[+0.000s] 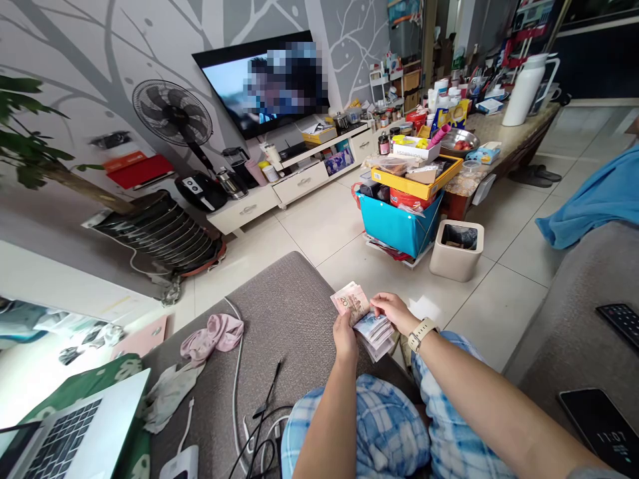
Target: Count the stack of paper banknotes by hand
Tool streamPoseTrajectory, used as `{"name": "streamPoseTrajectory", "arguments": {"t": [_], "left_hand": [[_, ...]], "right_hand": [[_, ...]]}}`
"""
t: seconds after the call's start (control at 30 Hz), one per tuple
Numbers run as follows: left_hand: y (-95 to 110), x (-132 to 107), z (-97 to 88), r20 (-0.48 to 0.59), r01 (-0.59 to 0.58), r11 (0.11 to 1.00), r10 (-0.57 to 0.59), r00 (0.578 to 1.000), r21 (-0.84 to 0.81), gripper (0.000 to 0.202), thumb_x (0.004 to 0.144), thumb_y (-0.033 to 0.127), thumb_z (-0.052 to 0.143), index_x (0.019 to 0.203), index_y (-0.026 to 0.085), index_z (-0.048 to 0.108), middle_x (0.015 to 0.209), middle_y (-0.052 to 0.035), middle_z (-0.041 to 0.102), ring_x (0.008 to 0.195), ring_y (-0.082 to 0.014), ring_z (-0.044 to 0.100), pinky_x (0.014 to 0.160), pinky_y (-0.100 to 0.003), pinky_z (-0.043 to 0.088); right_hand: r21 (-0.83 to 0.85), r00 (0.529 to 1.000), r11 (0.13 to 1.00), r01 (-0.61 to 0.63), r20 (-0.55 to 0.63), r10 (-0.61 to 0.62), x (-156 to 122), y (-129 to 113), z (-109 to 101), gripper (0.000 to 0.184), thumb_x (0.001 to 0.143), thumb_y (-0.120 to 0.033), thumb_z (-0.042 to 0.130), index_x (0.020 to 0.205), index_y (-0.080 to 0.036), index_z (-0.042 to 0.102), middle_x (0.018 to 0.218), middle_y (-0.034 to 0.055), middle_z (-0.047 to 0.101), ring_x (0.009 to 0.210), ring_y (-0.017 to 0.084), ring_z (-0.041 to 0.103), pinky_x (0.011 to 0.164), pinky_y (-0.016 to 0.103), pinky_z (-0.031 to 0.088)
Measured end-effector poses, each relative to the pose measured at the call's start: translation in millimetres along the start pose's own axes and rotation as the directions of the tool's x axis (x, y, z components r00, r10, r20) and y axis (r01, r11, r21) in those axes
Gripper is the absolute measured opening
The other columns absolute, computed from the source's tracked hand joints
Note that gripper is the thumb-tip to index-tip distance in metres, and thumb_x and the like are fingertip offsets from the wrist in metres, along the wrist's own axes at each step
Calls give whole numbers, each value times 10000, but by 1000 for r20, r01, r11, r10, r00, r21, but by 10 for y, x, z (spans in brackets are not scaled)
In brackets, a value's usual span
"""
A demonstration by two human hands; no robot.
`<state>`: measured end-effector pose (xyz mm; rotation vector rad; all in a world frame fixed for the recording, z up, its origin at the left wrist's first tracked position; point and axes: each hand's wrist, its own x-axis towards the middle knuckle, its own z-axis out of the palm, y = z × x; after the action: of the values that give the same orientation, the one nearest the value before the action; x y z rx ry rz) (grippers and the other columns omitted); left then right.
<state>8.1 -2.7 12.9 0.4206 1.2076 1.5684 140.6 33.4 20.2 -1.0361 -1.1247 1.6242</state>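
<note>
A single view is supplied, taken from the head of a seated person and directed forward and down. The left hand (345,336), right hand (394,311) and notes (370,327) are seen close, low at centre. The horizon is tilted; the floor (344,229), TV (232,83) and bench (519,132) are taken in farther off, across the upper half.

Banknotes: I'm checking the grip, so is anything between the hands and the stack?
Nothing visible. The left hand holds the banknotes from below, and the right hand grips their upper edge directly.
</note>
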Motion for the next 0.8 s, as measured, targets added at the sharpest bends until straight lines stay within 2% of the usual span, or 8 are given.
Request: {"name": "streamPoseTrajectory", "arguments": {"t": [0.13,0.23,0.4,0.63,0.8], "left_hand": [[7,-16,18,4,23,999,-23,1000,-24,282,681,260,684,920,111,689,934,-128,714,851,-261,680,816,-387,510],[-19,9,-1,23,35,999,-35,999,-22,314,650,246,716,932,113,680,923,-124,714,840,-254,682,819,-391,509],[-56,53,-33,43,38,999,-38,998,3,354,612,248,754,930,117,673,905,-115,713,847,-257,682,833,-396,502],[-74,71,-67,40,36,999,-36,999,-5,314,681,286,700,944,117,677,954,-130,709,894,-267,674,856,-409,502],[-74,69,-79,63,12,1000,-13,998,15,343,742,346,642,999,121,678,1043,-133,691,998,-275,643,885,-390,490]], "right_hand": [[-24,998,1000,-17,-57,15,20,33,-2,239,664,-385,676,685,-188,544,575,-37,507,566,126,452,569,259,324],[5,996,1000,-4,-91,5,36,51,1,261,629,-367,705,724,-184,546,666,-24,542,644,138,492,621,260,360],[-27,997,999,26,-78,-28,49,68,-7,241,657,-384,674,731,-179,572,715,-5,559,702,154,500,669,270,371],[-93,998,995,32,-50,-37,35,66,-34,238,704,-412,628,674,-184,565,628,-24,483,610,134,422,604,264,307],[-82,998,996,33,-49,-37,27,44,-22,247,702,-414,632,653,-184,555,612,-28,467,595,129,402,595,263,296]]}}
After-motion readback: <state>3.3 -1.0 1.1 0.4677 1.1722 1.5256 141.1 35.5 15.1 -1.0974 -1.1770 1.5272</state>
